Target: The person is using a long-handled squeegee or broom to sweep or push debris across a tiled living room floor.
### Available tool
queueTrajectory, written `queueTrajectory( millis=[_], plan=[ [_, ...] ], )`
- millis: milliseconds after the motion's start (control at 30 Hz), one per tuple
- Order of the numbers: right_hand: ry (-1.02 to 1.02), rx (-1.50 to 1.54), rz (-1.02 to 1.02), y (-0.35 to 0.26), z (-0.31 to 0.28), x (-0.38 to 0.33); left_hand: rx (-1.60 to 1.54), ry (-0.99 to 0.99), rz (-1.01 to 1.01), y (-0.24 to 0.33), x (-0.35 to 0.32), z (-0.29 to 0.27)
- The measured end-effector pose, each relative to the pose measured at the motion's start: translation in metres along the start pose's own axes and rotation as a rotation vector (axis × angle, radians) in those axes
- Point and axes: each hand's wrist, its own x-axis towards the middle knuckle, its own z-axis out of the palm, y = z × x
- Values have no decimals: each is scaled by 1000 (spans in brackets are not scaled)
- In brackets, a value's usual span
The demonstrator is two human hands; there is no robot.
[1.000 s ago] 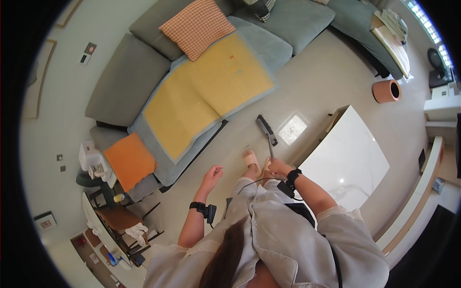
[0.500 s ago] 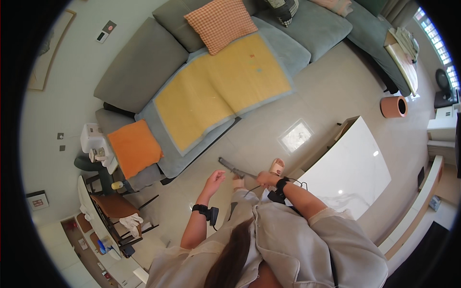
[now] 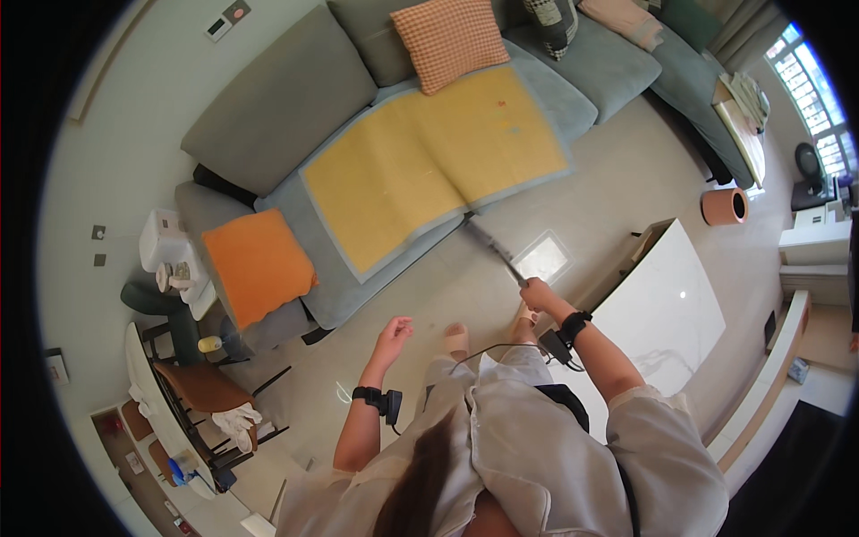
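My right hand (image 3: 540, 294) is closed round one end of a long, slim dark grey stick-like tool (image 3: 497, 248). Its wider far end points up and left, near the front edge of the grey sofa (image 3: 277, 98); motion blur hides its exact kind. A yellow mat (image 3: 385, 192) with a pale blue border lies over the sofa seat beyond that tip. My left hand (image 3: 392, 338) hangs over the floor with nothing in it, its fingers loosely bent and apart. Each wrist wears a black strap with a small black device.
A low white marble-topped table (image 3: 667, 304) stands close by my right arm. Orange (image 3: 259, 267) and checked (image 3: 450, 43) cushions rest on the sofa. A pink bin (image 3: 723, 207) stands farther right. At left are a brown chair (image 3: 199, 385) and another table (image 3: 165, 430).
My right hand has moved up and right, swinging the grey tool's far end toward the sofa's front edge. My left hand has barely moved. The whole view has shifted slightly.
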Motion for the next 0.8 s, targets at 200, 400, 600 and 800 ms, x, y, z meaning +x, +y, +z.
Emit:
queueTrajectory(
  millis=[200,400,600,800],
  plan=[
    [167,-230,-134,2,68,42,-49,-5,-3,-37,-33,-36],
    [-138,-625,-579,50,154,26,-79,-24,8,-46,-44,-50],
    [-280,-366,-200,12,187,-53,-24,-62,34,-64,-45,-57],
    [-311,-311,-328,8,160,-81,-77,-67,39,-66,-43,-47]
  ],
)
